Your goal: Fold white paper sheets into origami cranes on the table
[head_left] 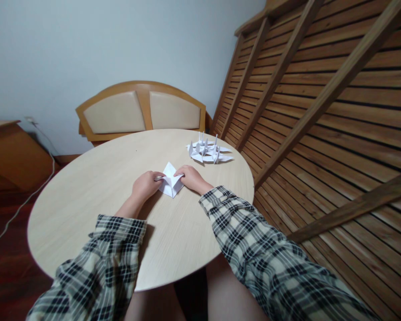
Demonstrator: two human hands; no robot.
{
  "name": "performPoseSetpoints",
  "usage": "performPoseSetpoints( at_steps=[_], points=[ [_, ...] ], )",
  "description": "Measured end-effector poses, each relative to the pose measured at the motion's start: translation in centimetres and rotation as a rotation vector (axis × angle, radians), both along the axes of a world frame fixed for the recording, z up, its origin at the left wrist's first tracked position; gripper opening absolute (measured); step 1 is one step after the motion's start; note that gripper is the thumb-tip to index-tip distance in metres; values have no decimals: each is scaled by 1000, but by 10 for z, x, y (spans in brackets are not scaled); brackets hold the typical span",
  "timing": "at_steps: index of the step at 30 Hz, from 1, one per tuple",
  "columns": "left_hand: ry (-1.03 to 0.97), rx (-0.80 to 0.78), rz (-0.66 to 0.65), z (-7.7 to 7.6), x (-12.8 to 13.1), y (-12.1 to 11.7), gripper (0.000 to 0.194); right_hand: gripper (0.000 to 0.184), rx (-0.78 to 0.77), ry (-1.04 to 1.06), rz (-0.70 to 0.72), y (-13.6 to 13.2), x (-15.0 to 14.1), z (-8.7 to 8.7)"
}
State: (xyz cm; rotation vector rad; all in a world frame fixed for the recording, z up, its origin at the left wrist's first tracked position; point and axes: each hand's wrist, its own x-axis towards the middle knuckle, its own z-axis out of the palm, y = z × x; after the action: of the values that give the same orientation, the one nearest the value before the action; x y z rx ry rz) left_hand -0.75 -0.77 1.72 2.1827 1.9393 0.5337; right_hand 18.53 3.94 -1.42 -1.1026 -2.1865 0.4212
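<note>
A white sheet of folded paper (171, 186) lies on the round table, one corner toward the far side and one toward me. Creases run down its middle, and its left and right flaps are lifted a little. My left hand (146, 184) pinches the left flap between thumb and fingers. On the opposite side, my right hand (190, 177) is closed on the right flap. Beyond my right hand stands a group of several white paper cranes (207, 151), wings spread, close together and not touched by either hand.
The pale wooden table (87, 200) has a rounded edge just above my legs. Behind it, a padded wooden headboard (113, 113) rests against the wall. A slatted wood panel (307, 111) leans along the right. At left are a wooden cabinet (13, 151) and a white cable (26, 200).
</note>
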Motion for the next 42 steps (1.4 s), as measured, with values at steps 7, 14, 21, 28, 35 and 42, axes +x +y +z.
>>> performPoseSetpoints(
  at_steps=[7, 14, 21, 28, 35, 42],
  points=[
    [-67, 27, -25, -6, -5, 5, 34, 31, 6, 2, -18, 0, 1, -1],
    [-41, 10, 16, -5, -4, 4, 33, 17, -22, -47, -88, -4, 2, 8],
    [-7, 11, 140, -2, 5, 0, 34, 17, 14, -76, -224, -1, -4, 3],
    [-81, 3, 172, -1, 6, -1, 41, 19, -2, -85, -295, -4, -6, 7],
    [-567, 21, 84, -7, 1, 7, 65, 18, -41, -38, -304, -3, -3, 7],
    [-648, -35, 16, -9, 0, 10, 44, 17, -120, 53, -301, -5, -2, 10]
  ],
)
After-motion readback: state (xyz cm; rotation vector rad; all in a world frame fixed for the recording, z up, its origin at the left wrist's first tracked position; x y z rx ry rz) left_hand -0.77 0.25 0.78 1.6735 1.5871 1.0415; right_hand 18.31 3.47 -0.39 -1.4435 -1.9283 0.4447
